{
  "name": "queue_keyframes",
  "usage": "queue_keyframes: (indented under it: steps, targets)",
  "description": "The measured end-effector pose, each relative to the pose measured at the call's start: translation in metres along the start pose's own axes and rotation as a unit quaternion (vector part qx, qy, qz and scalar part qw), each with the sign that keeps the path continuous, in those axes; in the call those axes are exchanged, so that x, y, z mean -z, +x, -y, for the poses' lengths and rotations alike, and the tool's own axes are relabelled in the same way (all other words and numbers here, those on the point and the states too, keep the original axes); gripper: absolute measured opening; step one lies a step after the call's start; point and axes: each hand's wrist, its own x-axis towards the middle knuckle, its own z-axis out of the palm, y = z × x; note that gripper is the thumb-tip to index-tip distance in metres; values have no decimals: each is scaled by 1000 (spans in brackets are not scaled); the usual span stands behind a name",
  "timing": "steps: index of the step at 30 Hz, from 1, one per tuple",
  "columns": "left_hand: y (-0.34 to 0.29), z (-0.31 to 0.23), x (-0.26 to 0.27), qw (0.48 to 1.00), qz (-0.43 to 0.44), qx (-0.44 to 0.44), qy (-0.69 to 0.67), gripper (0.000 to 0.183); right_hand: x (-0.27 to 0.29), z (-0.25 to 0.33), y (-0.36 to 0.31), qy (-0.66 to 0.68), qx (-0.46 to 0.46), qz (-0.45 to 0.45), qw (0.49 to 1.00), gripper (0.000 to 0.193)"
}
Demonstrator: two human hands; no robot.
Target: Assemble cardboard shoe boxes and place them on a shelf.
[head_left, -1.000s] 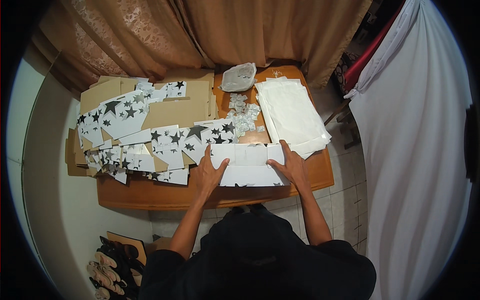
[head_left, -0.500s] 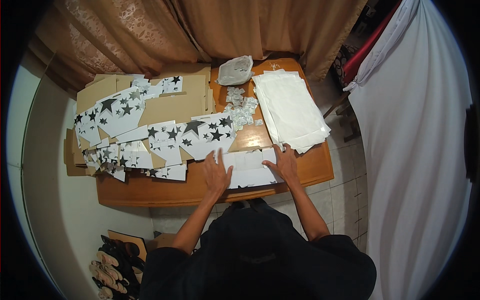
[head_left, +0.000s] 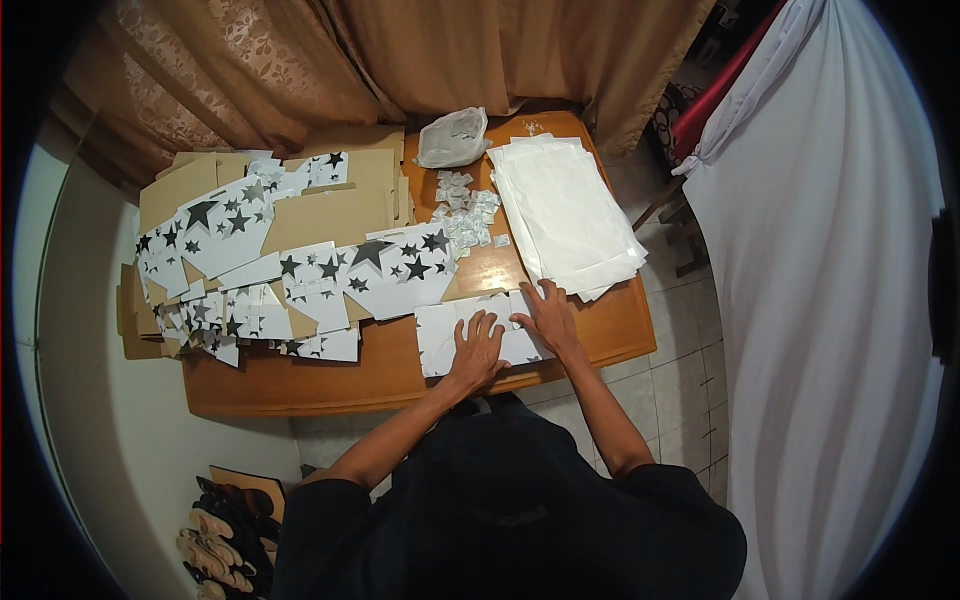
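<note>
A white, flat cardboard box [head_left: 434,340] with small grey and black stars lies at the table's front edge, straight before me. My left hand [head_left: 478,348] rests on the middle of its top, fingers spread and palm down. Towards the box's far right part, my right hand [head_left: 549,320] lies with its fingers stretched out over the surface and the thumb pointing left. Neither hand grips anything. Part of the box's right end is hidden under my right hand and wrist.
Star-printed card pieces [head_left: 400,275] and brown cardboard sheets [head_left: 335,215] pile up on the left of the wooden table [head_left: 280,385]. Behind the box are small clear sachets [head_left: 468,218] and a plastic bag [head_left: 452,140]. White paper sheets [head_left: 568,215] are stacked at right.
My left hand has moved right, from the box's left edge onto the middle of its top. The right hand has shifted slightly. The box's top now shows small stars at its left part.
</note>
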Motion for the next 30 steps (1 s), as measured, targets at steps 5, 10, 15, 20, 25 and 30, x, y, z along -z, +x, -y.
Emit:
queue_keyframes:
  steps: [5, 10, 15, 20, 25, 30]
  targets:
    - [0, 0, -3, 999, -29, 16, 13, 76, 2, -1, -6, 38, 15, 13, 999, 68]
    - [0, -6, 11, 1000, -10, 27, 0, 92, 10, -14, -8, 73, 92, 77, 990, 88]
    - [-1, 4, 25, 999, -17, 35, -13, 127, 39, 18, -14, -19, 55, 177, 982, 140]
    - [5, 11, 38, 985, 110, 39, 127, 143, 35, 9, -12, 55, 40, 169, 983, 150]
    - [3, 23, 18, 991, 74, 33, 108, 141, 41, 15, -8, 70, 13, 197, 978, 148]
    - [4, 20, 21, 993, 74, 39, 87, 140, 40, 12, -8, 73, 14, 193, 978, 147]
